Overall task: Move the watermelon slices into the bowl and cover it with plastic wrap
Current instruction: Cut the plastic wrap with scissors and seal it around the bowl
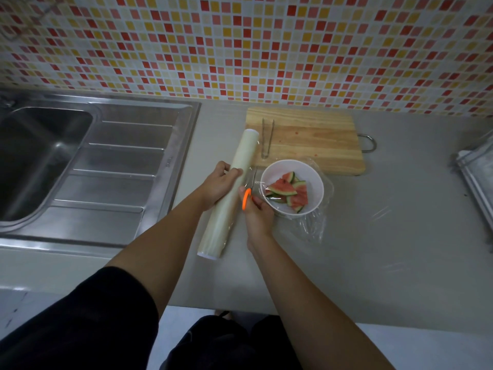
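A white bowl (292, 166) on the grey counter holds several watermelon slices (289, 192). A sheet of clear plastic wrap (313, 222) lies over the bowl and spreads onto the counter to its right and front. The long white roll of plastic wrap (234, 172) lies left of the bowl. My left hand (220, 186) grips the roll near its middle. My right hand (257, 212) holds orange-handled scissors (248, 197), whose blades point away from me between the roll and the bowl.
A wooden cutting board (314, 136) sits behind the bowl with metal tongs (266, 138) lying on its left part. A steel sink (40, 156) with a drainboard fills the left. A metal rack (477, 169) stands at the right edge. A tiled wall runs behind.
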